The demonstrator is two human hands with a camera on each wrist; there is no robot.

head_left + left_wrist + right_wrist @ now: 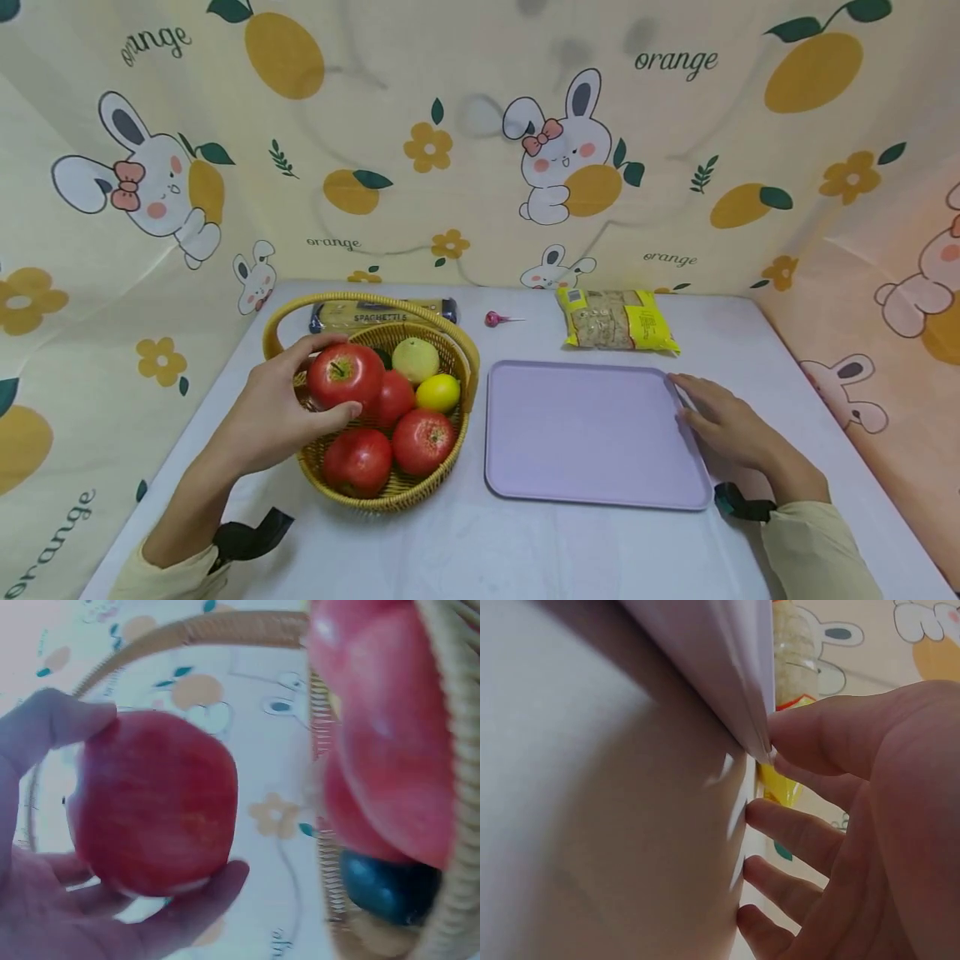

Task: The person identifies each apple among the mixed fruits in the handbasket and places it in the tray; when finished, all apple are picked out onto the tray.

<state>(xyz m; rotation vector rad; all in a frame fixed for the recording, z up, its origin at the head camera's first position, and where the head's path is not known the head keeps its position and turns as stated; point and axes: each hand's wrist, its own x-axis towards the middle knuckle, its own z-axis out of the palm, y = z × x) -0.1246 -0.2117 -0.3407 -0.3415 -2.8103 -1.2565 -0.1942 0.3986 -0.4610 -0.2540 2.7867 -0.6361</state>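
Observation:
In the head view my left hand [273, 412] holds a red apple [345, 377] over the left part of a woven basket [401, 500]. Thumb and fingers curve round the apple's sides in the left wrist view. Inside the basket lie several red fruits [357, 462], a yellow lemon [438, 392] and a pale green round fruit [416, 360]. A dark green fruit [390, 889] shows in the left wrist view. At the right rim of a lilac tray [592, 433], my right hand [731, 425] touches the edge with its thumb, its other fingers extended and resting on the table.
Behind the basket lies a spaghetti pack [382, 312], partly hidden by its arched handle [468, 342]. A small pink-red item with a thin pointed end [492, 318] lies at the back middle. A yellow, partly clear bag [618, 321] lies behind the tray. Printed cloth [450, 83] hangs around the table.

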